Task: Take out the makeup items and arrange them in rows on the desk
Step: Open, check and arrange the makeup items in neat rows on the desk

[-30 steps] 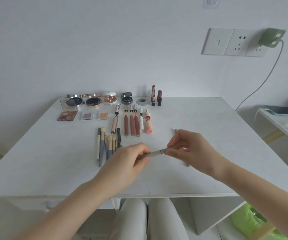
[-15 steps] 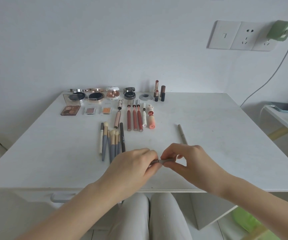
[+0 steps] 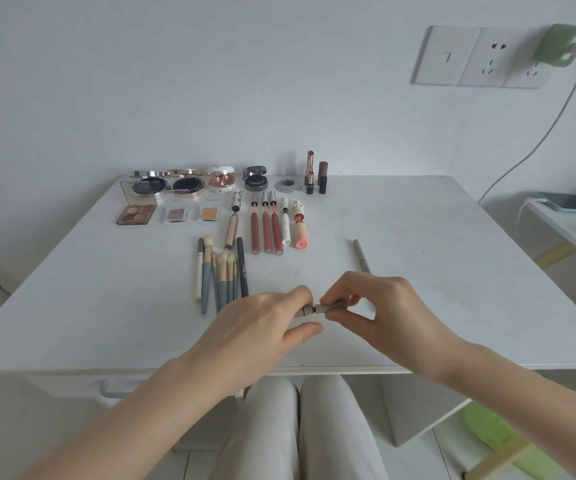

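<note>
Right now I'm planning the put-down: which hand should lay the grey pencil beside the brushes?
Probably left. The left hand sits right next to the brushes and pinches the grey pencil; the right hand would have to cross over.

Bare counter to the right, crowded rows ahead-left

Right of the right hand (image 3: 380, 306) the counter (image 3: 470, 271) lies bare to its edge; a grey pencil (image 3: 361, 255) lies just beyond that hand. Ahead of the left hand (image 3: 266, 327), the brushes (image 3: 219, 275) lie close, with lip tubes (image 3: 266, 226) and compacts (image 3: 186, 183) farther back.
</note>
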